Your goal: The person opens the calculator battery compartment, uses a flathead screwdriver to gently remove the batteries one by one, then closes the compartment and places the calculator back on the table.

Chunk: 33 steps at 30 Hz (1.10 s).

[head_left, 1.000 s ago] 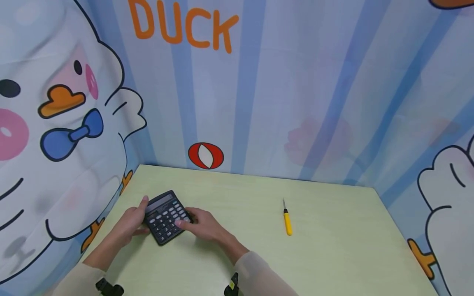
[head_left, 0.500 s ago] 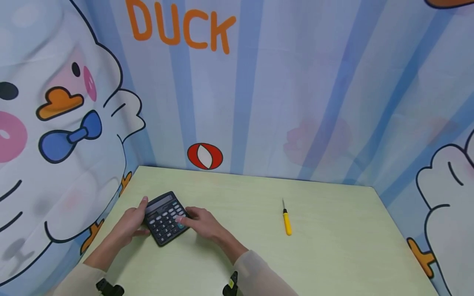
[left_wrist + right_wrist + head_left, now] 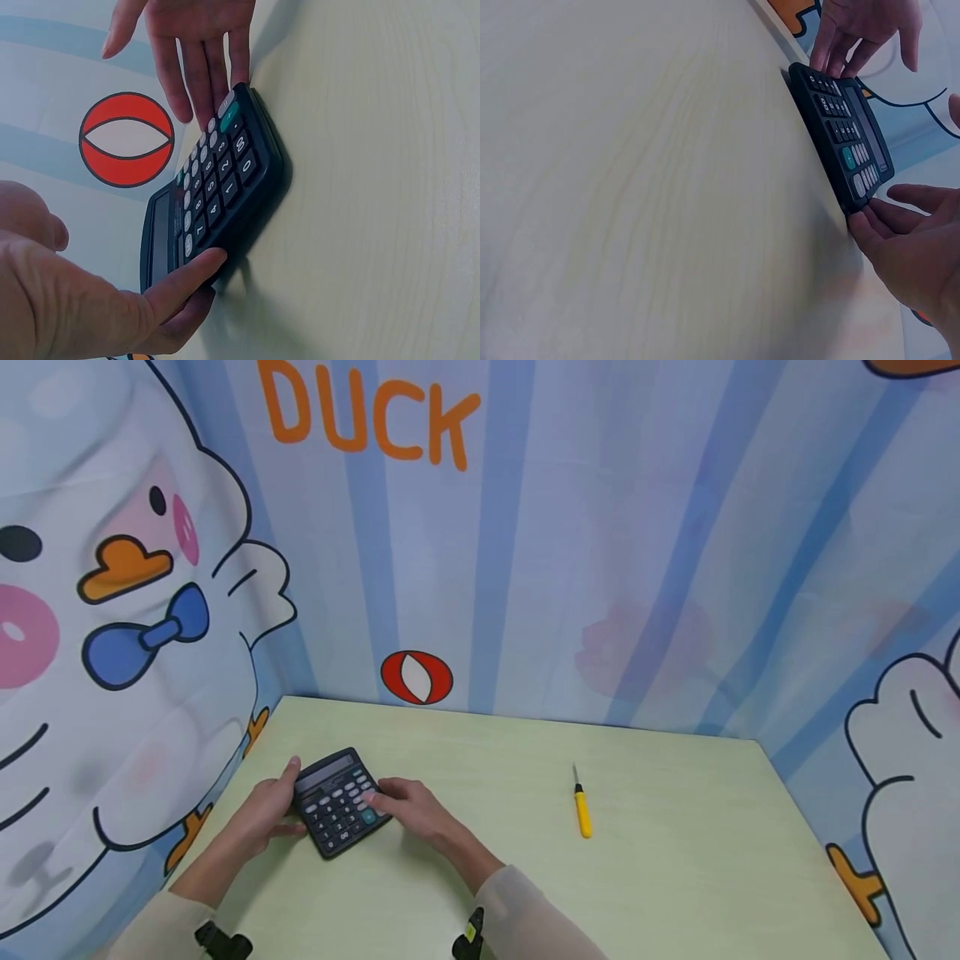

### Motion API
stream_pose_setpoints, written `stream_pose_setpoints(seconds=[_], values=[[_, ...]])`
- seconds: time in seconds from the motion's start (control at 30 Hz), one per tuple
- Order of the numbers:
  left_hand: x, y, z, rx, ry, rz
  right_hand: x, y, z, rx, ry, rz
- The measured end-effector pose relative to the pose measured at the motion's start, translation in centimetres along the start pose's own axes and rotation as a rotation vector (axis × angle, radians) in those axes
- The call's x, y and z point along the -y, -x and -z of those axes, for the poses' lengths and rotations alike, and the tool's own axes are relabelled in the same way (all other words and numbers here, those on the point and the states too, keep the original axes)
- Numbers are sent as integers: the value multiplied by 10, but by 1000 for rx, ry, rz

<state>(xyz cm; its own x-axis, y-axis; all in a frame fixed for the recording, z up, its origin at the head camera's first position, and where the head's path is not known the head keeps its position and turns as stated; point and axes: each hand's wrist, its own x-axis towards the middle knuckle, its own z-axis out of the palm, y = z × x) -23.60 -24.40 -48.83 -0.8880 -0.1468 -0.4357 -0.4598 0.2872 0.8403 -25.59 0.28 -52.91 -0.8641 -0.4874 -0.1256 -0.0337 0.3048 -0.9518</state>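
Note:
A dark calculator with white and green keys is held tilted, face toward the head camera, close over the table's left part. My left hand holds its left edge, thumb by the upper left corner. My right hand holds the opposite edge. Its fingers go behind the casing, and the thumb reaches over the keys beside the green one. In the left wrist view that thumb stands off from the keys. Fingers of the left hand lie along the calculator's edge; the right wrist view shows fingers of the right hand at a lower corner.
A screwdriver with a yellow handle lies on the pale table to the right, its tip pointing away from me. Behind the table hangs a blue striped cloth printed with ducks and letters.
The right thumb has slid up and right across the keys, uncovering the green key. The calculator has shifted very slightly to the right; the left hand holds nearly the same place.

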Motion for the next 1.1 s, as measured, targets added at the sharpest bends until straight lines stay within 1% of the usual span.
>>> stream_pose_setpoints(seconds=[0.13, 0.3, 0.43, 0.57, 0.8, 1.0, 1.1], values=[[-2, 0, 0, -12, 2, 9, 0, 0, 0, -4, -21, -10], [-4, 0, -1, -10, 0, 6, 2, 0, 0, -21, -43, -41], [-6, 1, -1, -6, 1, 7, 5, 1, 1, -30, -53, -46], [-9, 2, -3, 6, 9, -7, 6, 3, 4, -48, -59, -50], [-13, 3, -6, 7, 13, -39, 8, 5, 9, -68, -92, -60], [-17, 4, -10, 17, 19, -57, 13, 9, 16, -75, -87, -55], [-22, 3, -14, 17, 22, -64, 15, 11, 20, -96, -75, -57]])
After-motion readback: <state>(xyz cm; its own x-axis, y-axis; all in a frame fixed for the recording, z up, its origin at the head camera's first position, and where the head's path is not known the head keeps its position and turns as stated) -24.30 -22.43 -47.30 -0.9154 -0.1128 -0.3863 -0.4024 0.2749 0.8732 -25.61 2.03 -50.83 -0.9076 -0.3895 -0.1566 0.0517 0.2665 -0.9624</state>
